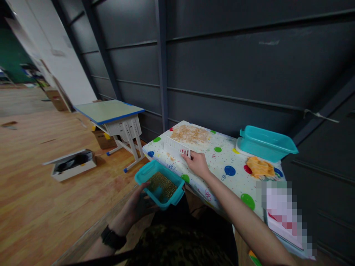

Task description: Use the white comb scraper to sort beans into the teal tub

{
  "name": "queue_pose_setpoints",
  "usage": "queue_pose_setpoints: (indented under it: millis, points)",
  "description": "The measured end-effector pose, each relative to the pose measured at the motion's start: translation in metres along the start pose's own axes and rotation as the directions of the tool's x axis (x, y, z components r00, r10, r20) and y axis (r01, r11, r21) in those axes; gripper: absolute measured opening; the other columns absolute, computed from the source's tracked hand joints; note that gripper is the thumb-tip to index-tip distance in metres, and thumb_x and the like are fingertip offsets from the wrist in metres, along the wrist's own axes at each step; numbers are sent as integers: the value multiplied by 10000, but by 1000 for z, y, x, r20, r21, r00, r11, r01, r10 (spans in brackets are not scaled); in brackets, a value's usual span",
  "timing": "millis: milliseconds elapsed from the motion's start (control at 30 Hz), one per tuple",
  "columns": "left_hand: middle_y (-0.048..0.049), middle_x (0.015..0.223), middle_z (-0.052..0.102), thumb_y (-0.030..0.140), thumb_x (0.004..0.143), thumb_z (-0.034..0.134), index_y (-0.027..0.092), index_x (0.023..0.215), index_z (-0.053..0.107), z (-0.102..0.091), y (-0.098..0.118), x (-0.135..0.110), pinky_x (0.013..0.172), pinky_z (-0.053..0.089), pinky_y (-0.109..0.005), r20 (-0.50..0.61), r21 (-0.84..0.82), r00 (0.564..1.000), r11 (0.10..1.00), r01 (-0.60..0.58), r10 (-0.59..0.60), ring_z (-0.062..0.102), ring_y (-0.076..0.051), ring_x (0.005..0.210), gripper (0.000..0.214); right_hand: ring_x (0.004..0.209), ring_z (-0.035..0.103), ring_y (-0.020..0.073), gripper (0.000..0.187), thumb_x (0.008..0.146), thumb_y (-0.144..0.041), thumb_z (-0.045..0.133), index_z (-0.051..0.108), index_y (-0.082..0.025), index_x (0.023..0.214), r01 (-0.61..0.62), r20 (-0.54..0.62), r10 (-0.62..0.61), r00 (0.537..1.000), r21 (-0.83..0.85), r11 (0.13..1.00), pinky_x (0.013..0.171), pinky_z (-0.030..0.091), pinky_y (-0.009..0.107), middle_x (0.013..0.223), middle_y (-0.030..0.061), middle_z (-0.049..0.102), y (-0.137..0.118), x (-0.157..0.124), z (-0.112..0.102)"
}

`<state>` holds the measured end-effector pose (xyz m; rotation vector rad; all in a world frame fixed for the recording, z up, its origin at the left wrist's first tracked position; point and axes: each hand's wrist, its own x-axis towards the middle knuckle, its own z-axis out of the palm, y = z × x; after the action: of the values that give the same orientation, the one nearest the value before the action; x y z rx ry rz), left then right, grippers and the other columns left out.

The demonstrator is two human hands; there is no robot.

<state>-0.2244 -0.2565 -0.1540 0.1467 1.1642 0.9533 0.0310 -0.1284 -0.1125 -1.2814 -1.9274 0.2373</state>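
Observation:
My left hand [141,202] grips the near left side of a teal plastic tub [148,169], held just off the table's front edge. Yellowish-green beans or grains [163,184] cover the tub's bottom. Between the thumb and fingers of my right hand [197,163] is the end of a white slotted plastic piece [174,146]. It stands on edge over the table's left part, beside the tub. Behind it, a patch of pale tan grains [191,133] lies spread on the balloon-print tablecloth [206,157], with a few crumbs nearer the front.
A second teal tub [267,144] stands at the table's back right, with an orange cloth [259,167] in front. Dark metal wall panels [222,74] rise behind. To the left are a blue-edged desk [111,111] and a white box [74,166] on the floor.

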Motion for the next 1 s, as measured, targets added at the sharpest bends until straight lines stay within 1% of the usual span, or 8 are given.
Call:
queue_pose_setpoints:
  millis: [100,200,333,500,633,700,867,1000]
  points:
    - [-134,924,797,438,943,703,125,1234,606,-1,0,0,810,642,-509,4,3,1000,1000,-4,4,774,-329,810,438,569,619,177,364,973,-368,648,651,-212,644,-3,10,3,1000,33,999,581,370,263,604,21,688,-1,-2,1]
    - [-129,937,792,442,924,728,128,1208,617,-6,0,6,828,640,-519,-1,-5,1000,1000,4,-4,774,-331,836,437,575,617,177,370,974,-384,639,661,-212,648,-5,12,5,1000,42,999,571,375,262,605,20,690,-2,-3,2]
    - [-139,975,791,472,925,715,128,1200,627,-9,0,13,833,631,-515,-1,12,1000,1000,1,-1,774,-330,855,449,563,605,173,369,962,-392,644,672,-209,643,-7,16,7,1000,42,999,563,380,261,595,20,684,-1,-4,3]
    - [-139,1020,798,452,928,722,137,1183,625,-7,0,11,851,628,-508,0,1,1000,1000,7,-7,772,-317,878,417,557,601,173,382,953,-409,650,670,-206,629,-10,9,10,1000,52,999,552,374,260,588,24,677,-2,-6,4]
    - [-140,1022,801,427,927,731,126,1195,630,-6,0,9,870,631,-538,15,-18,1000,1000,11,-10,774,-339,907,416,548,595,166,394,950,-410,649,665,-199,618,7,4,-8,1000,73,997,546,359,257,579,22,663,-3,-7,4]
    - [-144,1032,799,431,921,739,130,1208,623,-6,0,9,872,630,-536,12,-23,1000,1000,9,-9,775,-345,911,432,541,592,164,385,947,-396,650,670,-199,617,6,1,-6,1000,76,997,547,364,255,569,17,658,-4,-8,3]
    - [-152,1047,780,438,929,726,133,1229,597,-9,-1,14,840,628,-526,7,-27,1000,1000,15,-15,765,-336,893,447,536,589,163,357,938,-378,653,691,-198,632,-5,-8,6,1000,76,997,559,384,257,568,16,663,-7,-6,-3]
    - [-148,1032,767,427,915,745,117,1188,608,-8,-1,15,840,640,-539,13,-19,1000,1000,0,1,756,-332,891,434,531,590,172,362,926,-379,649,671,-204,610,-36,-10,37,999,95,995,546,378,261,554,16,656,-10,-13,-14]
